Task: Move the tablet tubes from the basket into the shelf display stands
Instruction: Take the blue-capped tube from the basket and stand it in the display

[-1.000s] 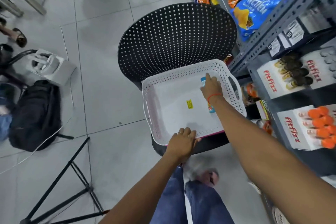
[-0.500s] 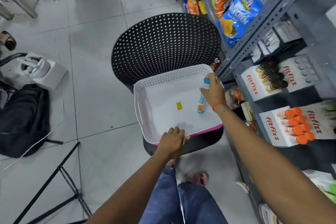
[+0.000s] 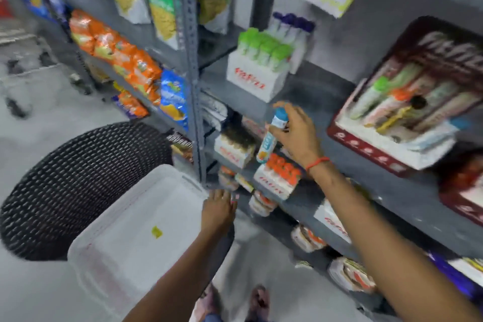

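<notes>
My right hand (image 3: 298, 133) holds a blue-capped tablet tube (image 3: 271, 136) in the air in front of the grey shelf, its cap up and its body tilted down-left. The white basket (image 3: 109, 238) rests on a black perforated chair, with only a yellow sticker inside. My left hand (image 3: 218, 208) grips the basket's right rim. White display stands sit on the shelves: one with green-capped tubes (image 3: 261, 70), one with dark-capped tubes (image 3: 235, 149), one with orange-capped tubes (image 3: 278, 178). The view is motion-blurred.
A red display box (image 3: 407, 112) with mixed tubes stands at the right on the shelf. Snack bags (image 3: 125, 60) hang on the left rack beyond a grey upright post (image 3: 193, 86). The black chair (image 3: 78, 185) fills the lower left. Packets lie on the lowest shelf.
My right hand lifted the blue-capped tube out of the basket and up toward the shelves. My left hand slid along the basket's rim toward the shelf side. The camera swung up to the shelves.
</notes>
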`<action>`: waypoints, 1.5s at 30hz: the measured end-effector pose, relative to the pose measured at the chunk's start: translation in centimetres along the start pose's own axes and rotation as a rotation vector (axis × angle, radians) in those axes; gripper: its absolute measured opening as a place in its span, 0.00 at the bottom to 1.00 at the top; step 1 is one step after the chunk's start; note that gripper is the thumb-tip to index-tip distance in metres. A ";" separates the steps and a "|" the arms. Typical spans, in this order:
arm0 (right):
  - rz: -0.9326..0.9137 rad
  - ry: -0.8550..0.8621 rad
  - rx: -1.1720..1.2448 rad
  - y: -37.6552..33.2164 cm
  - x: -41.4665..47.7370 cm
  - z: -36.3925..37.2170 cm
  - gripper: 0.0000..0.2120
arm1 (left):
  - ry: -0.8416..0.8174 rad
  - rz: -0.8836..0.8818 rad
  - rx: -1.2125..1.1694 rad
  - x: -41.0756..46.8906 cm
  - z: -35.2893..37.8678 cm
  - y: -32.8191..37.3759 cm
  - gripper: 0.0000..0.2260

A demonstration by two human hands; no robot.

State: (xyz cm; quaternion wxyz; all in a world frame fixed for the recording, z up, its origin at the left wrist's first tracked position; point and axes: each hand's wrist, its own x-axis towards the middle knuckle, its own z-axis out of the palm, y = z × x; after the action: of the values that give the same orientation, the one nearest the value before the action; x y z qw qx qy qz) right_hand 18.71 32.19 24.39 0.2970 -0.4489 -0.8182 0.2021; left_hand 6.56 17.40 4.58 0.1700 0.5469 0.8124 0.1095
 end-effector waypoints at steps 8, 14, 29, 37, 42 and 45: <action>0.227 0.339 -0.258 7.3 -2.2 -16.8 0.21 | 0.294 0.597 0.010 6.9 -3.1 18.3 0.10; 0.409 0.426 -0.371 12.7 -1.8 -24.2 0.23 | 0.252 0.607 -0.043 9.1 -2.4 25.1 0.14; 0.400 0.294 -0.687 17.2 2.8 -23.3 0.21 | 0.178 0.468 0.022 10.7 0.4 25.2 0.23; 0.439 0.399 -0.756 17.0 3.3 -22.5 0.21 | 0.150 0.496 0.014 10.8 0.1 25.2 0.23; 0.485 0.421 -0.753 16.9 3.2 -22.4 0.21 | 0.118 0.478 0.006 10.6 0.0 25.1 0.28; 0.471 0.450 -0.764 17.0 2.9 -22.2 0.20 | 0.105 0.477 0.008 10.6 0.0 25.0 0.30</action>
State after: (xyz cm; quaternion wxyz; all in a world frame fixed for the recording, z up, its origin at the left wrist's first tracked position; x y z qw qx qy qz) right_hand 42.77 44.81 31.64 0.2269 -0.7306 -0.6257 -0.1521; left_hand 24.20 36.69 12.06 0.0947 0.7176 0.6683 0.1715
